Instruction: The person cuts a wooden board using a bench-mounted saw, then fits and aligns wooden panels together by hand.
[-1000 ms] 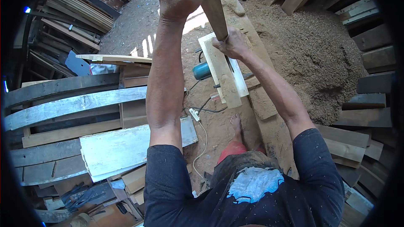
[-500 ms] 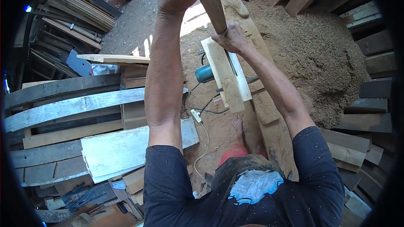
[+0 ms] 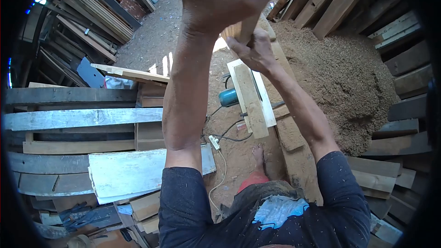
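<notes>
My left hand (image 3: 225,2) is raised close to the camera, over the upper end of a wooden board (image 3: 242,30). Its fingers are mostly hidden, but it appears closed on the board. Lower down, my right hand (image 3: 257,54) grips the same board, thumb on the left side. The board is tilted up towards me. Just below my right hand stands a low woodworking machine with a white top (image 3: 265,105), a dark slot and a green motor (image 3: 228,97). A wooden strip (image 3: 251,103) lies along its top.
A sawdust heap (image 3: 340,82) spreads on the right, with planks (image 3: 337,7) leaning behind it. Boards and curved timbers (image 3: 82,118) are stacked at left, near a white panel (image 3: 128,172). A power strip (image 3: 214,142) and cables lie on the floor by my bare foot (image 3: 258,156).
My left hand has moved right and closer to the camera. The board's upper end has swung with it, and my right hand has shifted slightly, its thumb now extended. The camera view has turned a little.
</notes>
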Available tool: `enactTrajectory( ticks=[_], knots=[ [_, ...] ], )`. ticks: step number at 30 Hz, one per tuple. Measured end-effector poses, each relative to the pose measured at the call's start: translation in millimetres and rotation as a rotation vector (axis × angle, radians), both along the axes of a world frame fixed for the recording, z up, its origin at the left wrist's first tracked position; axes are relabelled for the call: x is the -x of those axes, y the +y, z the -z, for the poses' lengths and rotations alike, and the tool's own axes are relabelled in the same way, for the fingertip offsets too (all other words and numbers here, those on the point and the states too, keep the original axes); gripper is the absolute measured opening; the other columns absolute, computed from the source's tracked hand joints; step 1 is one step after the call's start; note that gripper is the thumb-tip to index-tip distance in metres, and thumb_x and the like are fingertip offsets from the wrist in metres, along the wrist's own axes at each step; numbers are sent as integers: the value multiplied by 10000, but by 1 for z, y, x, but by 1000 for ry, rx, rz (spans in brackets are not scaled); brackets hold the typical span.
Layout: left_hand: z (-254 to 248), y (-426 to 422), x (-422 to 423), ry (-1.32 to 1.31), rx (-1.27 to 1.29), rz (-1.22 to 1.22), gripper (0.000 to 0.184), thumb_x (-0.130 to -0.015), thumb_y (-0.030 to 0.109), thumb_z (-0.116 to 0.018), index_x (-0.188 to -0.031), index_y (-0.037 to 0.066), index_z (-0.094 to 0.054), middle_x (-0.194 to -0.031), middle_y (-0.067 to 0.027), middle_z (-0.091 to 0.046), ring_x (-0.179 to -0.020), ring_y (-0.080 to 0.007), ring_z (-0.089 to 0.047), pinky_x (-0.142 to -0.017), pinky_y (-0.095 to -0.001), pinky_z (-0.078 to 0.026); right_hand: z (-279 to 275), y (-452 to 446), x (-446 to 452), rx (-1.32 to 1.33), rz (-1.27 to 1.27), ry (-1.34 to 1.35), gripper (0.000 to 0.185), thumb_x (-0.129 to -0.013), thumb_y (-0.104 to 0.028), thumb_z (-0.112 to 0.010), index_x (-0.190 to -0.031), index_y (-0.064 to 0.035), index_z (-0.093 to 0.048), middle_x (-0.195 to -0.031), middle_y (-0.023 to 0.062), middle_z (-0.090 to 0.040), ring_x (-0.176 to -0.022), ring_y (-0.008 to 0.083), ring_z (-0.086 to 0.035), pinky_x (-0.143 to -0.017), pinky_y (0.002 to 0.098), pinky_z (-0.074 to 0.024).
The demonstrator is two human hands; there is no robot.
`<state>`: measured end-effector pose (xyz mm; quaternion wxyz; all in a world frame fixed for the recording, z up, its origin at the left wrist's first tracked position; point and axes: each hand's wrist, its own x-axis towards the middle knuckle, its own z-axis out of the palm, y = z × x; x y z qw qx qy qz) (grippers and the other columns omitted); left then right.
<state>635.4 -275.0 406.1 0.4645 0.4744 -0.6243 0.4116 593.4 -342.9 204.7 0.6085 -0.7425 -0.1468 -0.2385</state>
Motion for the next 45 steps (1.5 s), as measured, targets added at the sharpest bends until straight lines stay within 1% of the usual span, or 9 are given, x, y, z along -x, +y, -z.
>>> enactTrajectory(
  ticks=[2,6,8,15,22,26,37,40,45],
  knots=[
    [-13,1,24,-24,15,-34,993,-775,237,-846,-1505,119,-182,-1385,-148,-496,-1139,-244,-610,-854,-362,-589,-51,4,44,-352,-26,-126,208,-851,-101,-739,-979,35,-648,-843,85,-676,-757,198,-685,-650,354,-568],
    [-18,14,109,174,33,-43,677,-790,311,-821,-1251,94,-376,-1180,-127,-563,-994,-217,-620,-796,-338,-564,-75,-46,119,-24,102,-411,317,-915,-235,-759,-1117,-15,-654,-963,56,-704,-801,166,-672,-684,333,-547],
    [-15,31,158,313,16,-26,539,-798,348,-808,-1125,81,-473,-1077,-116,-597,-922,-203,-625,-768,-326,-552,-109,-76,188,-258,-59,-304,220,-922,-202,-758,-1024,-24,-679,-938,28,-696,-835,124,-648,-736,289,-504],
    [80,157,277,995,-312,289,390,-838,379,-750,-731,16,-660,-760,-112,-657,-721,-180,-613,-649,-292,-470,-89,-149,307,-506,421,-205,211,-905,-143,-773,-1030,-5,-673,-951,31,-682,-850,77,-614,-786,244,-483],
    [362,247,390,2074,-584,-146,213,-956,272,-703,-931,66,-656,-829,-5,-671,-677,-47,-563,-625,-208,-450,-58,-162,386,-331,547,80,351,-914,-163,-764,-1165,35,-617,-1067,86,-664,-964,135,-627,-863,284,-500],
    [469,255,386,2246,-321,-280,183,-958,256,-706,-953,91,-627,-831,-14,-670,-599,-45,-546,-512,-200,-431,-28,-150,394,-247,577,134,377,-926,-157,-748,-1209,43,-597,-1103,100,-658,-1011,150,-623,-889,303,-503],
    [595,203,210,2215,-427,-391,325,-942,239,-728,-1171,22,-648,-952,-32,-690,-745,-85,-570,-616,-264,-464,49,-129,364,-170,848,156,333,-939,-137,-718,-1208,23,-603,-1139,82,-646,-1007,139,-599,-902,312,-481],
    [628,182,163,2173,-134,-353,290,-957,272,-704,-1167,76,-663,-992,-15,-677,-742,-107,-573,-614,-271,-468,46,-125,358,-144,891,147,334,-939,-153,-714,-1199,24,-602,-1132,89,-643,-1014,151,-587,-924,326,-462],
    [646,151,99,2388,308,16,459,-908,99,-725,-1336,165,-576,-1283,-4,-645,-1128,-188,-616,-808,-374,-564,49,-118,375,-105,960,288,367,-948,-184,-708,-1222,26,-581,-1184,99,-613,-1080,184,-562,-971,350,-438]
  ],
)
